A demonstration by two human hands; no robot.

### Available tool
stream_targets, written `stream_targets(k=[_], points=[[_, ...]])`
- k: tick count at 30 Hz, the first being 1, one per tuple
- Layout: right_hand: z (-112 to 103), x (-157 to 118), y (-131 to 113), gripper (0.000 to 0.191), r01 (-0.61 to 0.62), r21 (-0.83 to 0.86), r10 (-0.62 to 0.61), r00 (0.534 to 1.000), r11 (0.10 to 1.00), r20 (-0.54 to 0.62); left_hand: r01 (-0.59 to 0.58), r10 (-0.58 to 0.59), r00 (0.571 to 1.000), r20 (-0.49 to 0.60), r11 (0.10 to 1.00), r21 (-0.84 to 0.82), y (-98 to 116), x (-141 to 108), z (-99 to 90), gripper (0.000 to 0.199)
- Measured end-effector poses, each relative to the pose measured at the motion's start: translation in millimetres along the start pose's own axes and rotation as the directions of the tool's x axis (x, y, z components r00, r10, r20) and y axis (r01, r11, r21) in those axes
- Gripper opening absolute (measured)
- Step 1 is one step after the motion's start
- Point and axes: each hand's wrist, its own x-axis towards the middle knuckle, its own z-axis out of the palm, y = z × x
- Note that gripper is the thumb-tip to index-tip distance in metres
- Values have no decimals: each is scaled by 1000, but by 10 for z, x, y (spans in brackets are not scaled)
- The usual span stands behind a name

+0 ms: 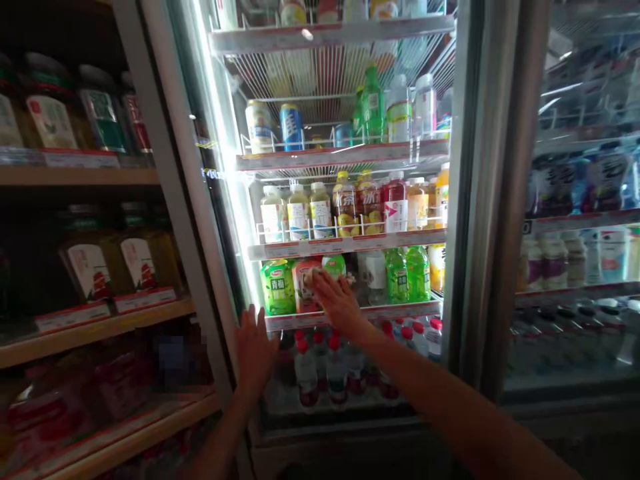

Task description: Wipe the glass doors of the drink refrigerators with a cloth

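Observation:
My right hand reaches forward to the glass door of a lit drinks fridge. Its fingers press a pale, crumpled cloth, mostly hidden under the hand, in front of the green and pink bottles. Lower down on the left, my left hand has its fingers spread near the door's left edge, holding nothing. Beside the right hand, behind the glass, stand a green-labelled bottle and another green bottle. Whether the left palm touches the glass is not clear.
Wooden shelves with large bottles run along the left. A thick metal door frame stands at the right, with another drinks fridge beyond it. Red-capped bottles fill the fridge's bottom level.

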Motion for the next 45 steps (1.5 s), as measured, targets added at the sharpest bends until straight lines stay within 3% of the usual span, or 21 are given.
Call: stream_targets(k=[3,6,8,10,12,15,17,19,22,24,26,29,32,34,38,40,43,45], points=[[23,377,-63,62,-72,25,73,997,997,-32,28,-28,1000,10,1000,-2,-117,-53,4,56],[136,269,-316,58,128,68,-132,990,989,47,34,-34,999,-6,999,-16,-237,-126,6,59],[217,119,-495,55,288,108,-299,950,951,95,28,-29,999,-35,999,-19,-334,-163,-18,60],[261,130,-618,52,372,131,-387,915,919,113,27,-28,998,-55,1000,-15,-430,-171,-65,61],[252,366,-684,53,339,128,-353,930,932,101,34,-35,998,-54,999,-6,-502,-147,-120,61],[215,874,-739,57,198,118,-206,977,973,58,53,-53,998,-34,999,6,-552,-85,-176,61],[232,1024,-796,57,186,130,-193,980,974,43,52,-52,999,-17,999,7,-567,-58,-180,62],[281,902,-882,54,262,159,-274,960,952,56,41,-41,999,-11,999,8,-593,-59,-171,63],[357,413,-962,49,415,200,-441,891,888,108,38,-37,999,-22,999,24,-662,-83,-172,62],[364,156,-889,49,478,200,-506,854,855,121,39,-38,999,-30,999,35,-699,-78,-193,58],[313,107,-698,52,452,167,-472,874,876,114,26,-24,999,-41,999,36,-694,-35,-221,56],[155,315,-309,60,214,63,-218,974,975,58,-26,27,998,-64,1000,10,-571,93,-242,55],[11,372,-26,62,28,-16,-28,1000,999,4,-61,57,994,-92,997,-38,-327,223,-216,54],[-41,147,30,61,74,-34,-73,997,997,28,-76,69,993,-92,994,-74,-140,274,-190,54],[-64,-508,35,58,327,-2,-324,938,945,120,-139,133,989,-71,985,-100,166,319,-154,54],[-101,-589,131,58,323,-6,-320,939,946,126,-175,167,983,-82,979,-103,274,356,-149,53],[-228,-317,413,62,58,-82,-56,998,995,30,-216,204,974,-100,967,-137,432,449,-150,55],[-305,-113,589,61,-114,-131,107,993,985,-59,-238,221,968,-116,958,-162,553,514,-143,58]])
